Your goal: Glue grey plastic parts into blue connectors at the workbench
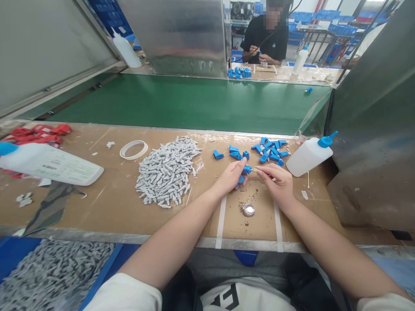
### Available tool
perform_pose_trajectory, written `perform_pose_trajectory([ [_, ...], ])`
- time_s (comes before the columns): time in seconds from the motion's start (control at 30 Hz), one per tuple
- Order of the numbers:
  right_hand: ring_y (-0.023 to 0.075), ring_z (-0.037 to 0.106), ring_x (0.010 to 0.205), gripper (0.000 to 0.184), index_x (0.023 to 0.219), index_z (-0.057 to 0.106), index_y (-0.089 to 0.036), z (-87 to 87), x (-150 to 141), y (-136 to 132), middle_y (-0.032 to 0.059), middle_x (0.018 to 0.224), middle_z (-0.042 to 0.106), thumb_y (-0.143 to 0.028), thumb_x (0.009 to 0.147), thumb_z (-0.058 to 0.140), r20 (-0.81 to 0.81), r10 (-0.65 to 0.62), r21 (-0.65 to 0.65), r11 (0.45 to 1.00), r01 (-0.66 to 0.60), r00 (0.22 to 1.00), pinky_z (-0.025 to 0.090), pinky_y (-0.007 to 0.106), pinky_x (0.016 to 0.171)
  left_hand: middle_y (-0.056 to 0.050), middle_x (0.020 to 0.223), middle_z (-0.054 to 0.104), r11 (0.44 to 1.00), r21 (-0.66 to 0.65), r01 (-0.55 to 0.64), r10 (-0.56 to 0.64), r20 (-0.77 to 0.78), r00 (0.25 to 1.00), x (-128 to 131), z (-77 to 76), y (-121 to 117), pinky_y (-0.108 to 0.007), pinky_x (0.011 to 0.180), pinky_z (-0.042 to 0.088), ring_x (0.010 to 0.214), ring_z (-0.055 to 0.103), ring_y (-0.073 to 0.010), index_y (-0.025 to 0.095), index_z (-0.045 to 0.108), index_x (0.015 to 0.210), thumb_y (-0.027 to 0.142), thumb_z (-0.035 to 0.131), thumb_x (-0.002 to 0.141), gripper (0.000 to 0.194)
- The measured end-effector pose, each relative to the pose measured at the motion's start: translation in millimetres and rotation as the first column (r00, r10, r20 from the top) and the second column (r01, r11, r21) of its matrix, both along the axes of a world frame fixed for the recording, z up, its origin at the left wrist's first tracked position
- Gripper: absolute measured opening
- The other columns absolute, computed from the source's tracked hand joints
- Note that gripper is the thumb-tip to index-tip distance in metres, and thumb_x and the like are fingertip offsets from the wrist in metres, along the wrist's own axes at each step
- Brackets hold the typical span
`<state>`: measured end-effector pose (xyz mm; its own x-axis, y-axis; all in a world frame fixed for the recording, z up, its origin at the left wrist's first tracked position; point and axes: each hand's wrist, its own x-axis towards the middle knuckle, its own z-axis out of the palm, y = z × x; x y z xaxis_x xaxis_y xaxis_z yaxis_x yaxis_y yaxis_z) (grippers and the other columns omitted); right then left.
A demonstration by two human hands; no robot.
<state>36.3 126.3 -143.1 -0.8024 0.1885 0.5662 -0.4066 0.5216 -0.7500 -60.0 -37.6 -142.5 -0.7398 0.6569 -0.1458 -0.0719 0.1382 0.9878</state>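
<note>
My left hand (234, 175) is closed around small blue plastic parts (247, 169), and one of them sticks out toward the right. Pinched in the fingertips of my right hand (277, 181) is a small pale grey piece (255, 169), held against the end of that blue part. Whether the two are joined I cannot tell. A few loose blue parts (235, 153) lie just beyond my left hand, with a larger cluster of blue parts (271, 150) to their right. Left of my hands spreads a big heap of grey plastic pieces (168, 172). Below them sits a small round metal dish (248, 210).
At right leans a white bottle with blue cap (309, 156); another white bottle (55, 164) lies at left near red parts (39, 134). A tape roll (133, 149) rests nearby. Beyond runs a green conveyor belt (181, 101). A person (267, 39) works across it.
</note>
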Motion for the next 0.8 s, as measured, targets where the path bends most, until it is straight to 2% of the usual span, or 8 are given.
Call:
perform_pose_trajectory([
  [0.1, 0.0176, 0.068, 0.079, 0.017, 0.103, 0.079, -0.022, -3.0, -0.7, 1.9, 0.0063, 0.091, 0.075, -0.029, 0.102, 0.063, -0.004, -0.043, 0.116, 0.992, 0.043, 0.999, 0.052, 0.031, 0.068, 0.002, 0.054, 0.056, 0.999, -0.026, -0.030, 0.030, -0.034, 0.999, 1.9, -0.3, -0.4, -0.024, 0.037, 0.030, 0.037, 0.041, -0.0118, 0.022, 0.047, 0.085, 0.078, 0.036, 0.097, 0.058],
  [0.17, 0.0172, 0.067, 0.076, 0.020, 0.098, 0.078, -0.021, -3.8, -1.1, 2.1, 0.0058, 0.086, 0.075, -0.032, 0.103, 0.062, 0.026, -0.072, 0.155, 0.986, 0.067, 0.997, 0.051, 0.030, 0.067, 0.002, 0.058, 0.058, 0.998, -0.040, -0.044, 0.039, -0.107, 0.994, 4.8, 1.1, -1.3, -0.025, 0.044, 0.036, 0.043, 0.046, -0.0121, 0.022, 0.047, 0.085, 0.074, 0.037, 0.099, 0.055],
  [0.3, 0.0164, 0.064, 0.068, 0.025, 0.089, 0.075, -0.020, -3.7, -2.3, -1.9, 0.0035, 0.075, 0.071, -0.036, 0.103, 0.061, 0.069, -0.096, 0.105, 0.990, 0.089, 0.993, 0.048, 0.029, 0.063, 0.002, 0.064, 0.060, 0.993, -0.078, -0.088, 0.062, -0.280, 0.958, 11.8, 5.3, -2.7, -0.027, 0.062, 0.042, 0.059, 0.056, -0.0145, 0.021, 0.048, 0.084, 0.067, 0.036, 0.103, 0.051],
  [0.43, 0.0164, 0.064, 0.066, 0.026, 0.085, 0.074, -0.020, -6.4, -2.8, -7.2, 0.0029, 0.071, 0.070, -0.035, 0.102, 0.061, 0.069, -0.075, 0.030, 0.997, 0.073, 0.995, 0.047, 0.029, 0.065, 0.002, 0.064, 0.060, 0.984, -0.122, -0.129, 0.076, -0.372, 0.925, 16.5, 5.1, -1.8, -0.030, 0.067, 0.041, 0.064, 0.058, -0.0160, 0.022, 0.046, 0.081, 0.063, 0.031, 0.106, 0.051],
  [0.67, 0.0172, 0.063, 0.065, 0.030, 0.084, 0.073, -0.019, -12.4, -7.7, -2.6, 0.0028, 0.069, 0.068, -0.040, 0.101, 0.061, 0.162, -0.062, -0.070, 0.995, 0.074, 0.985, 0.047, 0.029, 0.066, 0.002, 0.064, 0.061, 0.977, -0.162, -0.138, 0.072, -0.359, 0.931, 16.9, 1.2, 1.6, -0.031, 0.066, 0.040, 0.064, 0.057, -0.0169, 0.022, 0.047, 0.084, 0.067, 0.030, 0.105, 0.052],
  [0.8, 0.0187, 0.063, 0.068, 0.038, 0.084, 0.068, -0.020, -4.4, -5.1, 2.0, 0.0036, 0.072, 0.067, -0.048, 0.103, 0.052, 0.235, -0.033, 0.002, 0.999, 0.034, 0.972, 0.048, 0.029, 0.067, 0.002, 0.074, 0.063, 0.980, -0.198, -0.014, -0.049, -0.311, 0.949, 13.1, 11.9, -7.4, -0.029, 0.068, 0.043, 0.070, 0.059, -0.0171, 0.021, 0.054, 0.094, 0.071, 0.050, 0.097, 0.050],
])
